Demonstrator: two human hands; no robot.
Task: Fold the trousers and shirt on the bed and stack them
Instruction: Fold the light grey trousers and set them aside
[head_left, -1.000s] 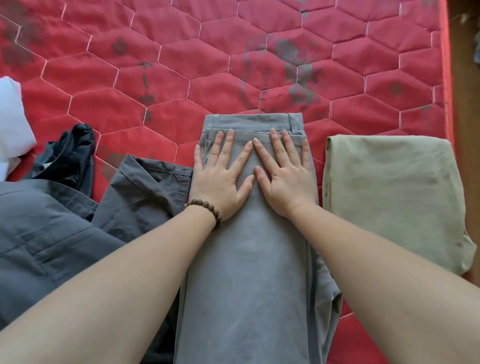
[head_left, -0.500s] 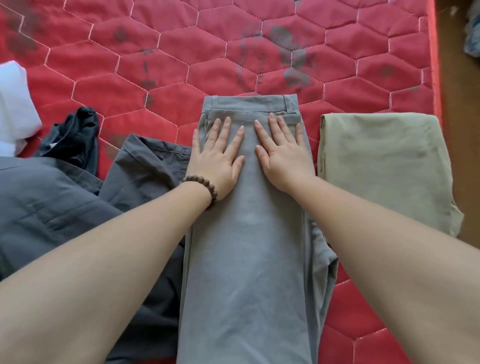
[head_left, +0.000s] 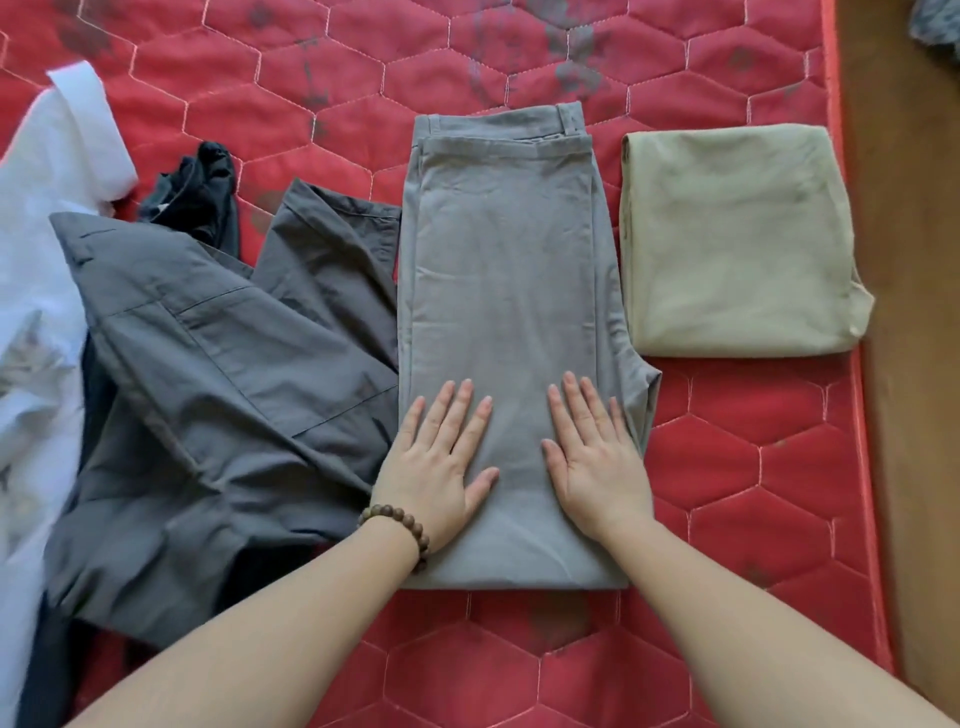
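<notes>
Grey trousers (head_left: 509, 270) lie folded lengthwise on the red quilted bed (head_left: 727, 467), waistband at the far end. My left hand (head_left: 441, 467), with a bead bracelet at the wrist, presses flat on their near left part. My right hand (head_left: 597, 462) presses flat on the near right part, fingers straight. A dark grey shirt (head_left: 223, 374) lies crumpled to the left, touching the trousers' left edge.
A folded olive-green garment (head_left: 737, 239) sits right of the trousers near the bed's right edge. A white garment (head_left: 41, 260) lies at far left and a small black garment (head_left: 197, 192) behind the shirt. Brown floor (head_left: 909, 364) runs along the right.
Both hands have slid from the waistband end down the trousers toward me, flat on the fabric. The camera view has shifted, showing the trousers' near fold.
</notes>
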